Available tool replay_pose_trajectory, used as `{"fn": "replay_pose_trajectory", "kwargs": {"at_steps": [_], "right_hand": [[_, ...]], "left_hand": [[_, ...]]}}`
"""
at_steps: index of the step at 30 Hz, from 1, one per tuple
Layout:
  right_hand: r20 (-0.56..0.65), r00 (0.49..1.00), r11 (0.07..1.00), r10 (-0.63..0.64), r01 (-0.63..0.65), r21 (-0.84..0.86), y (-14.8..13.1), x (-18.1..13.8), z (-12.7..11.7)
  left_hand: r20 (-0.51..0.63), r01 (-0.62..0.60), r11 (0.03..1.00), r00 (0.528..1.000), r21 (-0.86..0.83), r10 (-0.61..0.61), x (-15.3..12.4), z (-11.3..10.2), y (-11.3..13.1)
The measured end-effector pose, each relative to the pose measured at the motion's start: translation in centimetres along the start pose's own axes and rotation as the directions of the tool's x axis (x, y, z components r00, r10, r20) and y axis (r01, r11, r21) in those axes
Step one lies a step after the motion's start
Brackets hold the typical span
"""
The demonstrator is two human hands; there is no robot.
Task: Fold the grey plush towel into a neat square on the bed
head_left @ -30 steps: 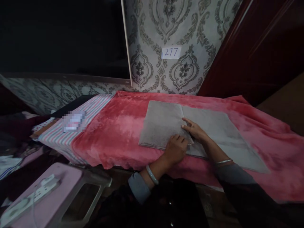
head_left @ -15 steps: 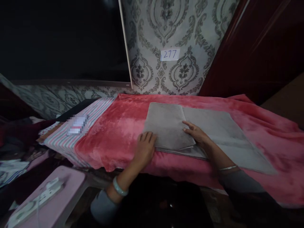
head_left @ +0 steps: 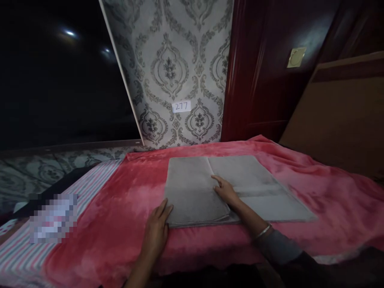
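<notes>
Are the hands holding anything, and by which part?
Nothing is gripped: the right hand lies on the folded grey towel, the left hand touches its edge.

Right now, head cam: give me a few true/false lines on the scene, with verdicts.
The right hand rests on the folded grey towel. True.
The left hand rests on the striped sheet. False: it is at the towel's near left edge.
The towel lies on a red fleece blanket. True.
The paper label on the damask wallpaper reads 312. False: it reads 277.
</notes>
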State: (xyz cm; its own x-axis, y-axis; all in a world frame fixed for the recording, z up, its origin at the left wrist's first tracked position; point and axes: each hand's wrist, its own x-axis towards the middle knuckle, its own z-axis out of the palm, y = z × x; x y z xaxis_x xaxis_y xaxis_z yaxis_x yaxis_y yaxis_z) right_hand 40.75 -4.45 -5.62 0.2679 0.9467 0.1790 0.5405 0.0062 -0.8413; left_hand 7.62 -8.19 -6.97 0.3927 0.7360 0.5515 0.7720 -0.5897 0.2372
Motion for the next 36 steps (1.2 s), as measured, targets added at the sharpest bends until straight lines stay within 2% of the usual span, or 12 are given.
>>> {"fn": "replay_pose_trajectory", "kwargs": {"at_steps": [5, 9, 18, 24, 27, 31, 34, 36], "right_hand": [[0.012, 0.999, 0.999, -0.031, 0.031, -0.009, -0.5, 1.1, -0.2], [0.003, 0.998, 0.998, -0.057, 0.057, -0.038, -0.7, 1.1, 0.0], [0.026, 1.000, 0.989, -0.005, 0.008, -0.145, 0.0, 1.1, -0.4], [0.066, 0.998, 0.965, -0.016, 0.032, -0.258, -0.2, -0.4, -0.6], [0.095, 0.995, 0.959, -0.008, 0.035, -0.283, -0.7, -0.8, -0.7], [0.117, 0.992, 0.970, 0.047, -0.018, -0.243, -1.3, -0.2, -1.7], [0.094, 0.991, 0.974, 0.091, -0.069, -0.215, -1.6, 0.9, -2.5], [0.084, 0.988, 0.976, 0.132, -0.114, -0.188, -1.7, 2.0, -2.6]], "left_hand": [[0.011, -0.026, 0.998, 1.000, -0.048, 0.027, 0.0, 0.2, -0.8], [0.063, -0.052, 0.996, 0.996, -0.077, 0.057, -0.1, 0.5, -1.2], [0.148, -0.019, 0.995, 0.988, -0.102, 0.034, 0.3, -0.3, -1.0], [0.165, 0.013, 0.992, 0.986, -0.124, 0.008, 0.3, -0.1, -0.6], [0.218, 0.044, 0.983, 0.976, -0.178, -0.005, 0.5, -0.9, -1.1], [0.368, 0.013, 0.948, 0.923, -0.319, 0.112, 2.7, -3.5, -2.4], [0.337, -0.005, 0.946, 0.934, -0.325, 0.120, 5.9, -4.3, -1.7], [0.316, -0.051, 0.951, 0.937, -0.306, 0.152, 8.6, -3.6, -0.1]]}}
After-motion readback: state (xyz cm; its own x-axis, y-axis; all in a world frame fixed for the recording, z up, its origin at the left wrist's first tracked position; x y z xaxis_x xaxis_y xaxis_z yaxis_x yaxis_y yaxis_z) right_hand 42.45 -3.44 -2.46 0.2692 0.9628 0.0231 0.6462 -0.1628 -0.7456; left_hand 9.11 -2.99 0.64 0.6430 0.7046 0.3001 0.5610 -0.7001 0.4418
